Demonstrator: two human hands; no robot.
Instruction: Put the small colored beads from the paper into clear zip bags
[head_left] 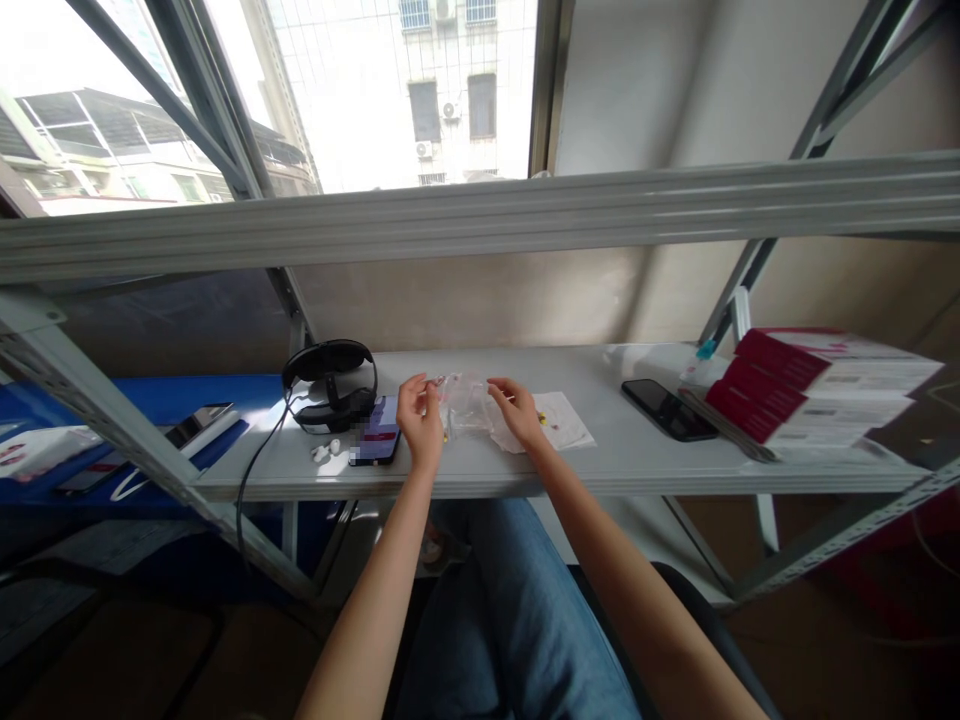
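Observation:
A clear plastic bag (466,402) is stretched between my two hands above the grey shelf top. My left hand (420,420) pinches its left side; something small and reddish shows by those fingertips, too small to name. On the other side, my right hand (516,408) has its thumb and fingers closed on the bag's right edge. Under and beside my right hand lies a white sheet of paper (574,425) with small yellow and dark bits (543,418) on it. A phone (375,440) with a lit screen lies just left of my left hand.
Black headphones (330,385) with a hanging cable and white earbuds (326,451) are at the left. A dark phone (667,408) lies at the right, near stacked red-and-white boxes (817,385). A metal shelf beam (480,215) crosses above my hands.

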